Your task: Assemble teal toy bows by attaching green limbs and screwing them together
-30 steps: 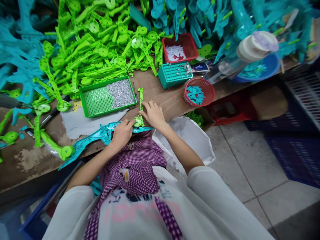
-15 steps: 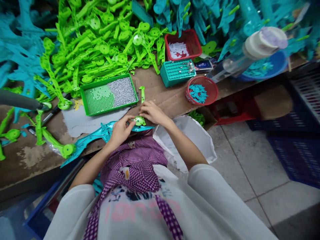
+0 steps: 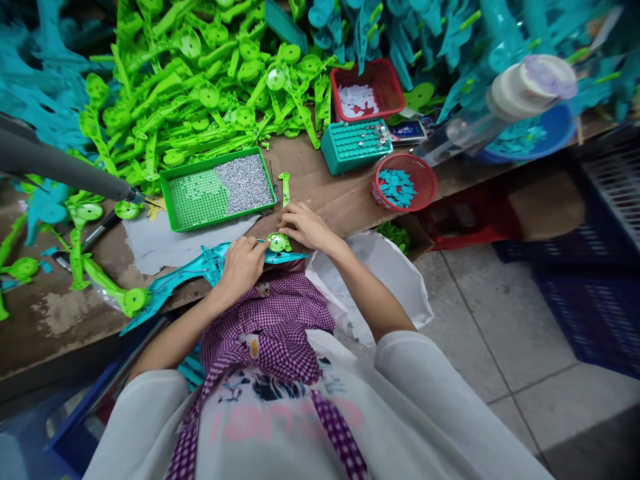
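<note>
A long blue plastic part (image 3: 207, 263) lies along the front edge of the table. On its right portion sits a small green plastic piece with a round end (image 3: 279, 243). My left hand (image 3: 244, 267) is curled over the blue part, its fingertips by the green piece's left side. From the upper right, my right hand (image 3: 304, 225) has its thumb and fingers drawn together on the green piece's edge; the contact is partly hidden. Just behind lies a narrow green arm-shaped piece (image 3: 285, 189).
A green perforated tray (image 3: 195, 223) holds small metal pieces, apparently screws. Behind it rises a heap of green parts (image 3: 200, 87). A red basket (image 3: 425, 180) and a teal container (image 3: 335, 157) stand right. A grey rod-shaped tool (image 3: 75, 163) with a thin tip hangs at left.
My left hand has shifted slightly left, its thumb no longer showing on the green piece. My right hand stays nearly in place. The grey tool at the left has swung right toward the tray.
</note>
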Available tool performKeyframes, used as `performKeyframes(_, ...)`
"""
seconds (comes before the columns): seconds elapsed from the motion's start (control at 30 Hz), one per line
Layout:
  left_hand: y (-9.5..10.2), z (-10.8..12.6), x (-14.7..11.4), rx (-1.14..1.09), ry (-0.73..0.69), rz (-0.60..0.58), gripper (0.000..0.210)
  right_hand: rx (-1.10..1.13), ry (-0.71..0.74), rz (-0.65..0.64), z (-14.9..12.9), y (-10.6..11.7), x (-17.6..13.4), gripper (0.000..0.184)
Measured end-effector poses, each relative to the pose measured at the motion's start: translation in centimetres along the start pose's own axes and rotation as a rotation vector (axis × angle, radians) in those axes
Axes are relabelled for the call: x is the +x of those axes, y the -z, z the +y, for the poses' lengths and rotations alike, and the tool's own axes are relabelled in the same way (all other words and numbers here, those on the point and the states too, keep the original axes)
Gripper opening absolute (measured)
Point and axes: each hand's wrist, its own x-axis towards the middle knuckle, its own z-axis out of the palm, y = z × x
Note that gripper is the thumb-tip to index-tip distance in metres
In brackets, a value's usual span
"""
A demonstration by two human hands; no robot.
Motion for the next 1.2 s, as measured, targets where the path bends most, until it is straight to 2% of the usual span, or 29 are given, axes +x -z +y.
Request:
performKeyframes(0.27,0.8,-1.8,1.3,-0.003,-0.148,-0.135,0.028,-0.071,0.015,-0.013,-0.1,-0.1,0.2,0.012)
performKeyframes(0.5,0.0,-2.4,-0.3,-0.086,-0.101,-0.056,0.024,-0.144,-0.017,-0.042,-0.9,-0.1,0.1,0.015)
performKeyframes(0.63,0.0,-2.2,-0.3,-0.105,-0.126,-0.090,0.024,-0.164,-0.034,-0.038,-1.1,-0.1,0.1,0.015)
performKeyframes(0.77,0.7,-1.1,0.2,0.018,-0.099,-0.109,0.026,-0.186,-0.051,-0.037,-1.4,0.0,-0.1,0.018)
performKeyframes(0.83,0.9,-0.6,0.4,0.071,-0.078,-0.119,0.027,-0.191,-0.060,0.013,-2.0,-0.1,-0.5,0.021)
performKeyframes(0.93,0.7,-0.5,0.7,0.073,-0.063,-0.118,0.026,-0.132,0.033,0.121,-3.1,-1.0,-1.3,0.028)
performKeyframes(1.03,0.5,-1.1,0.5,-0.030,-0.042,-0.100,0.022,-0.032,0.167,0.080,-3.8,-2.7,-2.0,0.030)
performKeyframes(1.2,0.9,-1.9,-0.1,-0.268,0.095,-0.063,0.015,-0.011,0.157,0.069,-3.8,-4.5,-2.3,0.030)
